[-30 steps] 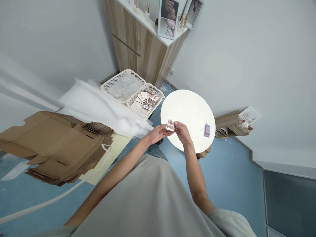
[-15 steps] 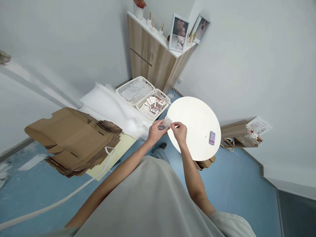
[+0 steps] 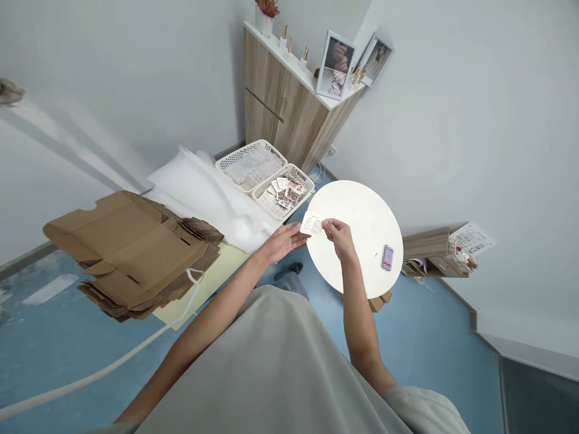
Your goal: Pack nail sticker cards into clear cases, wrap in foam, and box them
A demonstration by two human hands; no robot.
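Observation:
A small white card (image 3: 311, 223) with lines of print faces up in front of me, over the near left edge of the round white table (image 3: 357, 208). My right hand (image 3: 340, 236) pinches the card's right edge between thumb and fingertips. At the card's left side is my left hand (image 3: 283, 242), open, palm turned up and fingers stretched toward it; whether a fingertip touches the card I cannot tell. A blurred purple item (image 3: 387, 258) lies on the table's right part.
Left of the table, a basket (image 3: 307, 197) of printed cards and another basket (image 3: 221, 164) of clear packets stand beside white foam sheeting (image 3: 203, 193). Flattened cardboard boxes (image 3: 131, 247) are stacked at the left. A wooden cabinet (image 3: 280, 99) holds bottles and picture frames.
My right hand has moved slightly right and the card has turned flatter to view, its print clearer. My left hand's fingers have straightened and spread away from the card.

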